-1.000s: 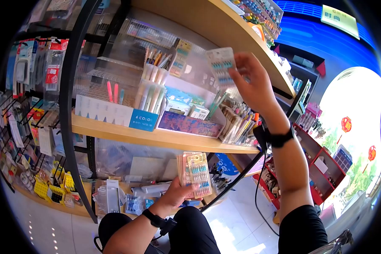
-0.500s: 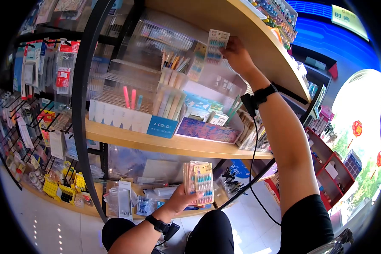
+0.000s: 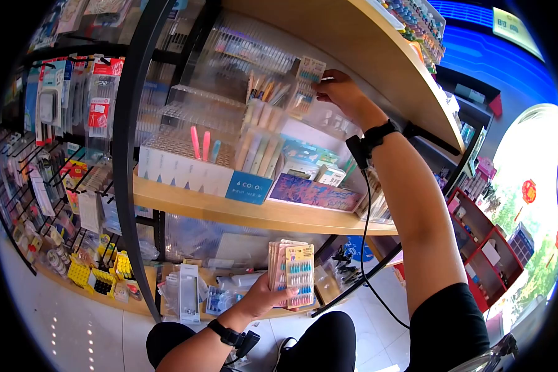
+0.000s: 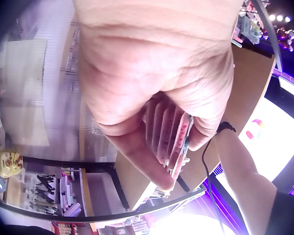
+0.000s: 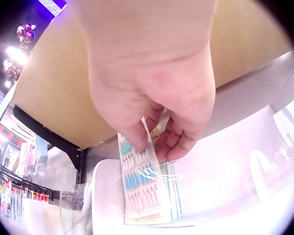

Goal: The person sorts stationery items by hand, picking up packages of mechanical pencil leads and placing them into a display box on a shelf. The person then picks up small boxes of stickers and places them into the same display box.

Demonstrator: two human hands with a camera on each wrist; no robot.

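High over the middle shelf, my right hand pinches the top of a blister card with rows of small pointed teal, white, blue and pink pieces. In the right wrist view that card stands upright in a clear plastic holder, with other card edges right behind it. My left hand grips a small stack of similar blister cards, thumb across the front one, below the shelf edge. In the left wrist view the stack shows edge-on between thumb and fingers.
Pens, a white and blue box and a purple patterned box stand on the wooden shelf. Above the right hand is the upper shelf. A black post rises at left, beside hanging packs. A cable hangs from the right wrist.
The right hand has carried its card left and then down among the cards in the clear holder. The left hand keeps its stack. The head view has shifted slightly.
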